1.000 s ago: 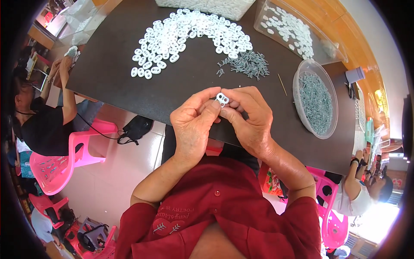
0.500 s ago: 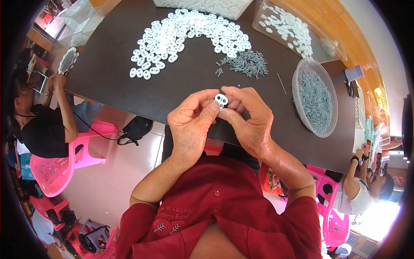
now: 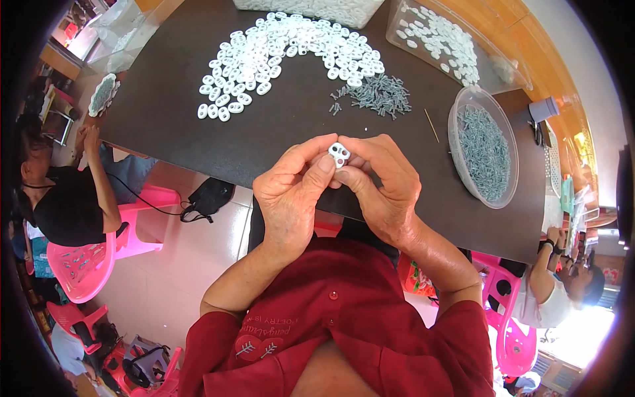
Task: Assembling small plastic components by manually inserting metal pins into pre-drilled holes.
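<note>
Close in front of me, over the table's near edge, a small white two-hole plastic piece point(image 3: 339, 154), shaped like a cord lock, is pinched between my hands. My left hand point(image 3: 291, 182) has its thumb on the piece's left side. From the other side, my right hand point(image 3: 383, 182) presses thumb and forefinger against it. The curled fingers hide the back of the piece. Beyond the hands, many matching white oval pieces point(image 3: 228, 86) lie in an arc on the dark table point(image 3: 291, 99). A pile of small grey spring-like parts point(image 3: 380, 96) lies at the arc's right end.
A round clear tub point(image 3: 456, 149) holds more grey parts at right. Behind it, a clear box point(image 3: 506, 83) contains white ovals. A thin stick point(image 3: 431, 126) lies beside the tub. Co-workers sit at left point(image 3: 69, 205) and right point(image 3: 549, 291).
Both hands keep their pinch on the white piece, which has tilted slightly. The hands have shifted only a little.
</note>
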`<state>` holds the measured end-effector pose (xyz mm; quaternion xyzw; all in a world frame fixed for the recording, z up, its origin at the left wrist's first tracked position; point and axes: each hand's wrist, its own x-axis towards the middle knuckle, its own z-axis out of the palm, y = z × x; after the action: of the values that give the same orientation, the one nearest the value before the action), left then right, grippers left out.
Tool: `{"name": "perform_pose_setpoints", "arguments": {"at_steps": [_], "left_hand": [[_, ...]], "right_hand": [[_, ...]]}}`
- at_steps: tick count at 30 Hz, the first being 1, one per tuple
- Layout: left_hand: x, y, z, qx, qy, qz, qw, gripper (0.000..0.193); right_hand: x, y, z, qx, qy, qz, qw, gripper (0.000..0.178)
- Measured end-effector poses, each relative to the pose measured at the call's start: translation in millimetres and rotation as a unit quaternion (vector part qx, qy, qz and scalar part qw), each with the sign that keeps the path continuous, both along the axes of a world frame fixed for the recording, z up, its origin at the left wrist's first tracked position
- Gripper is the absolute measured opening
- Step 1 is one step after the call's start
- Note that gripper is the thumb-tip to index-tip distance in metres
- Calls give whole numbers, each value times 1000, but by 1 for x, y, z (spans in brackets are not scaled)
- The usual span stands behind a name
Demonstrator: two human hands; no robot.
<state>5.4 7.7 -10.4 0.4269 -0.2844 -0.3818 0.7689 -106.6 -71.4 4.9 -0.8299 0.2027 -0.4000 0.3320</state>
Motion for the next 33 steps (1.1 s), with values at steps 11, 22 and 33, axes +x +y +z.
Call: {"name": "perform_pose_setpoints", "arguments": {"at_steps": [11, 22, 33], "left_hand": [[0, -1, -2, -16, -22, 5, 1000, 22], [1, 1, 0, -22, -28, 18, 999, 20], [3, 4, 3, -35, -53, -5, 998, 25]], "right_hand": [[2, 6, -1, 52, -71, -20, 996, 31], [5, 6, 3, 42, -60, -7, 997, 31], [2, 11, 3, 130, -64, -16, 989, 29]]}}
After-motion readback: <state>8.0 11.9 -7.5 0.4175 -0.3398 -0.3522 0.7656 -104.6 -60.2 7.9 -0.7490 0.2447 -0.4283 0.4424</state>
